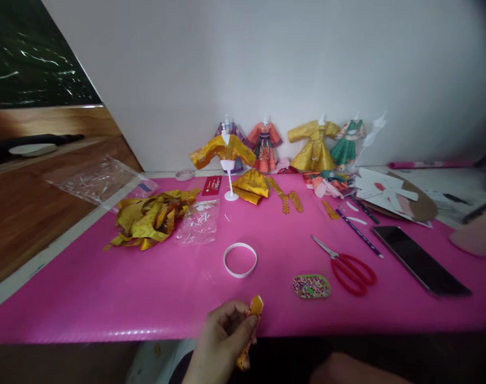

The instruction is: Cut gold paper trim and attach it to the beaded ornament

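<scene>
At the table's front edge my left hand (222,338) pinches a narrow golden-yellow fabric strip (256,305) with a pointed end and a dotted, reddish trim along its edge. The lower part of the strip runs down past my thumb. My right hand (352,370) is only a blurred shape at the bottom of the picture, its fingers hidden. Just beyond my left hand lies a white ring (240,276). To the right are a small oval dish of colorful beads (311,286) and red-handled scissors (352,273), blades slightly apart.
A pink-covered table (146,298) holds yellow fabric scraps (146,218), a plastic bag of small white pieces (198,224), a pencil (358,233) and a phone (421,261). A yellow jacket (213,149) hangs on a white stand (231,196); several dressed miniature forms stand along the wall.
</scene>
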`<state>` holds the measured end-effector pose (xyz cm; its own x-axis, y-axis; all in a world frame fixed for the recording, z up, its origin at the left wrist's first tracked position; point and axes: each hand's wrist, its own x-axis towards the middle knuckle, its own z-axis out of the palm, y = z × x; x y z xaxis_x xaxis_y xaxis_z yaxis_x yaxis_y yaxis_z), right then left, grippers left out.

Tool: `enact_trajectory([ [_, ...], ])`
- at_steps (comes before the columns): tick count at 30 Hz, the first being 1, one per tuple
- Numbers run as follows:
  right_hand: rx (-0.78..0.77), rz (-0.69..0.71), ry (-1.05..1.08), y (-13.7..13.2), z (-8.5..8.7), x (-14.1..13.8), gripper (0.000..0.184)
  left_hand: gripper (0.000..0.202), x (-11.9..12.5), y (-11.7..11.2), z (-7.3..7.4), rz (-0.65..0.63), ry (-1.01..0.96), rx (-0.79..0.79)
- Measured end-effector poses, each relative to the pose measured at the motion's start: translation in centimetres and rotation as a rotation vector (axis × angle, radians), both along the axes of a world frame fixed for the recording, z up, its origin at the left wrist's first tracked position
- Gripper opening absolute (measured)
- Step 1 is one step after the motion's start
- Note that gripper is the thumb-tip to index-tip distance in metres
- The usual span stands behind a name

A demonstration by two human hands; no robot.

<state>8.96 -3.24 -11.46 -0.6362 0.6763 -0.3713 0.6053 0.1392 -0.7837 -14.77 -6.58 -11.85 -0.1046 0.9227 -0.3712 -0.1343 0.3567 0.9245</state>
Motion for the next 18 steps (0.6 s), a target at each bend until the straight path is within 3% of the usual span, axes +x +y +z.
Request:
enact_trajectory([
  [2,-0.024,0.01,0.034,0.8,1.2,-0.6,0.01,0.051,0.3,0.1,0.0,-0.015,0.005,0.008],
  [5,-0.005,-0.165,0.226,2.2,2.4,-2.3,0.033,0.054,0.8,0.1,0.0,-0.059,0.009,0.002],
  [9,-0.075,-0.258,0.447,3.2,2.4,-5.0,0.053,0.053,1.4,0.3,0.0,-0.101,0.023,0.011],
  [12,-0.095,-0.284,0.496,3.5,1.8,-6.0,0.05,0.05,1.6,0.4,0.2,-0.122,0.02,0.015],
  [18,0.007,-0.328,0.499,4.9,0.9,-5.9,0.045,0.03,1.2,0.2,-0.3,-0.112,0.004,0.039],
])
